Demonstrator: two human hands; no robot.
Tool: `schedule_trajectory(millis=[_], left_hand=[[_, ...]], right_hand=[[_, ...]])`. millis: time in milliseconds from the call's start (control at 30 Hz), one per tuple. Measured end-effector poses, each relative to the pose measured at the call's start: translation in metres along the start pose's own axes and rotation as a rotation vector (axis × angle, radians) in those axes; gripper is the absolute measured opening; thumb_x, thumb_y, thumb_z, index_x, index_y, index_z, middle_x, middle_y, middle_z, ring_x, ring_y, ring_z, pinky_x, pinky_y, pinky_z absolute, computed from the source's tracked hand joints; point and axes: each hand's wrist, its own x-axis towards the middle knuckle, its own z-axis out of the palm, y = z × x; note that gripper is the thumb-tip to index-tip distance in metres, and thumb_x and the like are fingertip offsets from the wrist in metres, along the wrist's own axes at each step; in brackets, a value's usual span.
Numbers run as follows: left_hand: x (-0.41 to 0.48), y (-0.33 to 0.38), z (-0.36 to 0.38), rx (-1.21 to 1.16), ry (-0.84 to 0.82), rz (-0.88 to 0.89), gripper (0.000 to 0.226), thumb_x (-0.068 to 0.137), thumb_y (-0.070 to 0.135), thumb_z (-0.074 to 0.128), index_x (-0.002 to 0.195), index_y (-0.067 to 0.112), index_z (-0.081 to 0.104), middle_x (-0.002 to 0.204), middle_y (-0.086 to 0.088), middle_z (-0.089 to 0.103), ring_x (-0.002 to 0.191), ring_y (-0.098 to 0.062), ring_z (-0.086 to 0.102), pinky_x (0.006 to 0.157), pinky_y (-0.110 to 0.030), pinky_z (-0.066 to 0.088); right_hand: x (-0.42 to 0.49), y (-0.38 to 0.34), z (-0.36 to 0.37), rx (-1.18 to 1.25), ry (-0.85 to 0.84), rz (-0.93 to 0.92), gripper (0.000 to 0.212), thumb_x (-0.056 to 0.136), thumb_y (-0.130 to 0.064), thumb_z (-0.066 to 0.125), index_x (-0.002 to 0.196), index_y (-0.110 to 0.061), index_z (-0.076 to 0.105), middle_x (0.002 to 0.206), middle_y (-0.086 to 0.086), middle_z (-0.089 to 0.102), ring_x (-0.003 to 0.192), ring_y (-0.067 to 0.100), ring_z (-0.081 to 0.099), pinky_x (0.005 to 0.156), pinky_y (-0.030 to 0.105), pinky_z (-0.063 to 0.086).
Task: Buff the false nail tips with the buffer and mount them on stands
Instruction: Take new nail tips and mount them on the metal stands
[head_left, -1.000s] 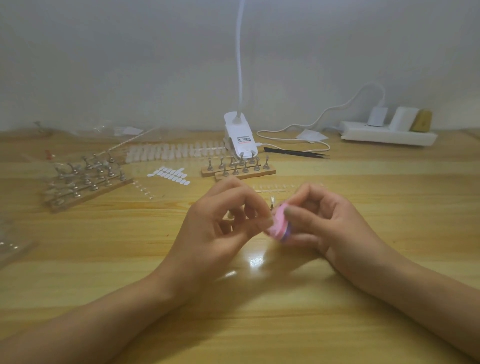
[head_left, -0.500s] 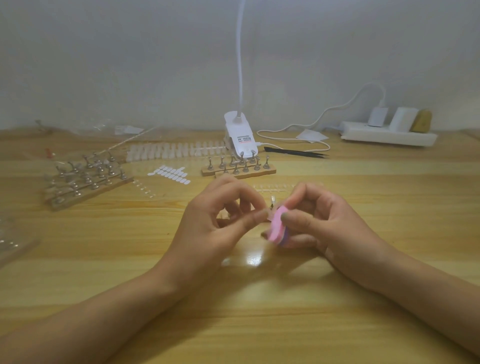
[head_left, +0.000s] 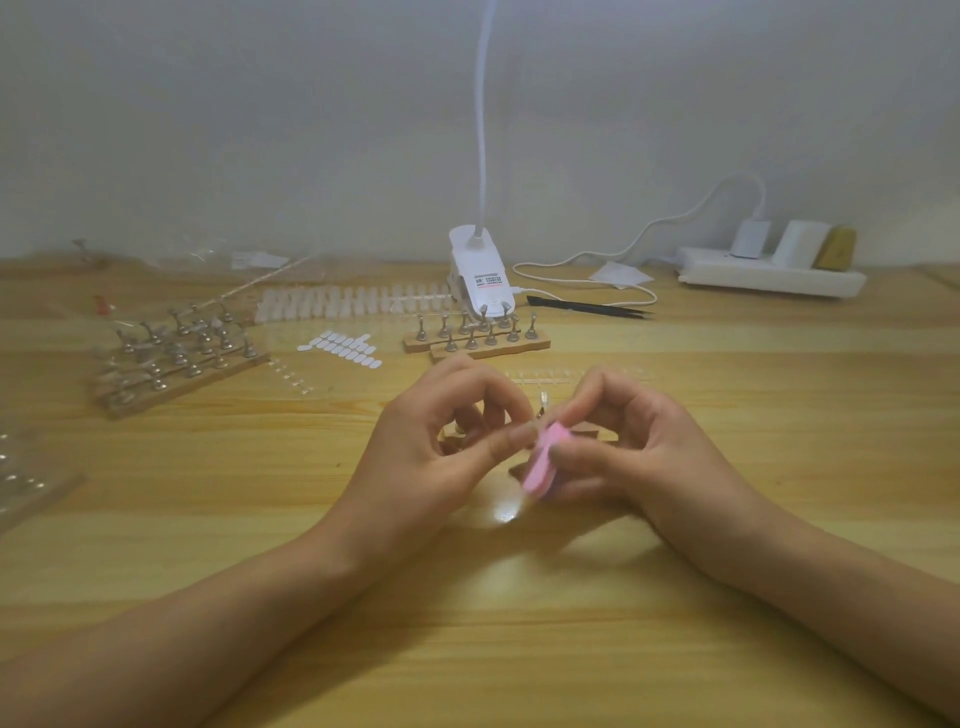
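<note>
My right hand (head_left: 628, 447) grips a small pink buffer block (head_left: 543, 460) between thumb and fingers at the table's middle. My left hand (head_left: 441, 452) pinches a false nail tip (head_left: 521, 434) against the buffer's pink face; the tip is mostly hidden by my fingertips. A single metal stand (head_left: 542, 402) peeks up behind the two hands. Wooden bars with metal stands (head_left: 478, 338) sit farther back, and more stands on wooden bars (head_left: 176, 358) lie at the left.
A strip of clear nail tips (head_left: 353, 301) and white adhesive tabs (head_left: 345, 348) lie behind. A clip lamp (head_left: 480, 283), black tweezers (head_left: 589, 307), a white power strip (head_left: 769, 278) and a clear plastic tray (head_left: 26, 478) at the left edge ring the wooden table (head_left: 467, 623).
The buffer in my right hand has slid down and slightly left along the tip. My left hand has hardly moved.
</note>
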Motion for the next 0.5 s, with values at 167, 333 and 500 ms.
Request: schedule_trajectory(millis=[167, 333, 500], left_hand=[[-0.0022, 0.002, -0.0003, -0.001, -0.014, -0.002, 0.011, 0.08, 0.034, 0.074, 0.079, 0.026, 0.068, 0.088, 0.006, 0.057, 0.074, -0.008, 0.053, 0.063, -0.02, 0.047], [-0.0007, 0.0016, -0.0009, -0.01, 0.022, -0.006, 0.011, 0.08, 0.031, 0.072, 0.08, 0.021, 0.068, 0.088, 0.003, 0.058, 0.076, -0.015, 0.055, 0.067, -0.024, 0.05], [-0.0018, 0.003, -0.0004, -0.01, -0.01, -0.01, 0.012, 0.081, 0.033, 0.074, 0.079, 0.023, 0.068, 0.088, 0.004, 0.057, 0.074, -0.01, 0.054, 0.064, -0.022, 0.048]], right_hand=[[0.0031, -0.0012, -0.005, 0.105, 0.081, -0.003, 0.017, 0.065, -0.028, 0.08, 0.073, -0.023, 0.065, 0.088, 0.01, 0.072, 0.076, 0.019, 0.073, 0.064, 0.026, 0.058], [0.0024, 0.0018, -0.0044, 0.044, 0.01, 0.001, 0.023, 0.071, -0.02, 0.086, 0.078, -0.019, 0.064, 0.096, 0.013, 0.072, 0.085, 0.033, 0.074, 0.069, 0.036, 0.062], [0.0013, 0.0024, -0.0049, 0.079, 0.105, -0.033, 0.018, 0.07, -0.023, 0.083, 0.076, -0.023, 0.066, 0.09, 0.008, 0.073, 0.082, 0.025, 0.074, 0.068, 0.031, 0.061]])
